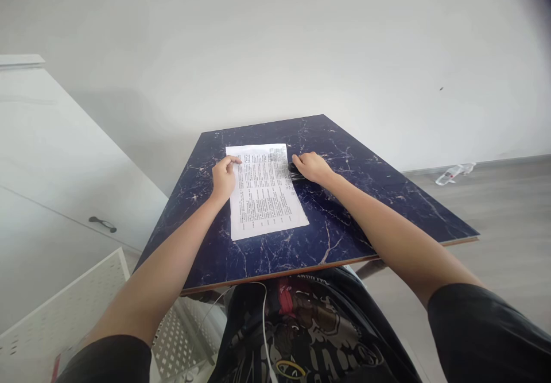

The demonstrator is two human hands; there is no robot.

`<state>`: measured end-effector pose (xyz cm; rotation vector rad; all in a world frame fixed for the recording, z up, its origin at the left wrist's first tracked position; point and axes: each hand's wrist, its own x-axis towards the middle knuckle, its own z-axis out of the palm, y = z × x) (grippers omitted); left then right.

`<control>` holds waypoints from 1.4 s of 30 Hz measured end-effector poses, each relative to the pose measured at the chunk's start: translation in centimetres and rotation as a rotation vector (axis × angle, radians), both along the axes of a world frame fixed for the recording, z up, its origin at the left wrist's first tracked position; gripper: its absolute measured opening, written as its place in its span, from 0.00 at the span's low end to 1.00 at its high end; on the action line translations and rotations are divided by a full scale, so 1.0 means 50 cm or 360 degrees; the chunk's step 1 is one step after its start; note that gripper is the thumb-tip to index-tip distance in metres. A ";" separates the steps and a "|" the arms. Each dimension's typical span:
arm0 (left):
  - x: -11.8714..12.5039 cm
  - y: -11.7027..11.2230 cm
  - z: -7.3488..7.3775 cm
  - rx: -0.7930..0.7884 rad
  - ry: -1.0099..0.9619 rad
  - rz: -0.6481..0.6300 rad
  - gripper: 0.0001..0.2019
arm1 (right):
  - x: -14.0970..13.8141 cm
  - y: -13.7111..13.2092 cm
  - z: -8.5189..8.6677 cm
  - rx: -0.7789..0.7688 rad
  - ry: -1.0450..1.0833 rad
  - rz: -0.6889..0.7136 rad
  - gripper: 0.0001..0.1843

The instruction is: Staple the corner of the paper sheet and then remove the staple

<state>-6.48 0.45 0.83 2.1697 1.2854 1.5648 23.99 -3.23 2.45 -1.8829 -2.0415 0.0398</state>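
Note:
A white printed sheet of paper [263, 190] lies flat on a dark blue marbled tabletop [365, 199]. My left hand [224, 176] rests on the sheet's left edge near its top corner, with the fingers curled and the thumb and forefinger pressed on the paper. My right hand [312, 167] lies at the sheet's right edge near the top, fingers closed over a small dark object [294, 170] that I cannot identify. Both forearms stretch across the table.
A white cabinet [51, 165] with a dark handle [102, 224] stands on the left. A white perforated panel [64, 314] is low on the left. A plastic bottle [454, 173] lies on the grey floor by the wall on the right.

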 end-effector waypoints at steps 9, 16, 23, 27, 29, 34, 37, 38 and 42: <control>0.001 -0.010 0.009 0.0053 0.0022 -0.0019 0.16 | 0.002 -0.003 0.001 0.0011 0.0025 -0.0035 0.33; 0.003 -0.008 0.007 -0.0022 0.0027 0.0007 0.16 | 0.001 -0.005 0.001 0.0003 0.0075 -0.0029 0.33; 0.012 -0.005 -0.004 -0.0224 0.0083 0.0055 0.15 | -0.021 -0.004 -0.005 0.0015 0.0043 0.0000 0.34; 0.014 -0.004 -0.006 -0.0251 0.0098 0.0050 0.15 | -0.027 0.001 -0.008 0.0037 -0.0014 -0.0001 0.34; 0.015 -0.004 -0.006 -0.0263 0.0100 0.0058 0.15 | -0.028 0.002 -0.009 0.0025 -0.0033 0.0004 0.35; 0.016 -0.003 -0.007 -0.0307 0.0122 0.0075 0.15 | -0.029 0.004 -0.007 -0.0003 -0.0066 0.0023 0.36; 0.015 0.001 -0.012 -0.0326 0.0126 0.0080 0.15 | -0.030 0.005 -0.005 -0.0027 -0.0095 0.0035 0.35; 0.014 0.003 -0.015 -0.0325 0.0125 0.0078 0.15 | -0.031 0.005 -0.004 -0.0034 -0.0109 0.0038 0.35; 0.012 0.010 -0.022 -0.0304 0.0111 0.0059 0.14 | -0.035 0.003 -0.001 -0.0042 -0.0172 0.0081 0.36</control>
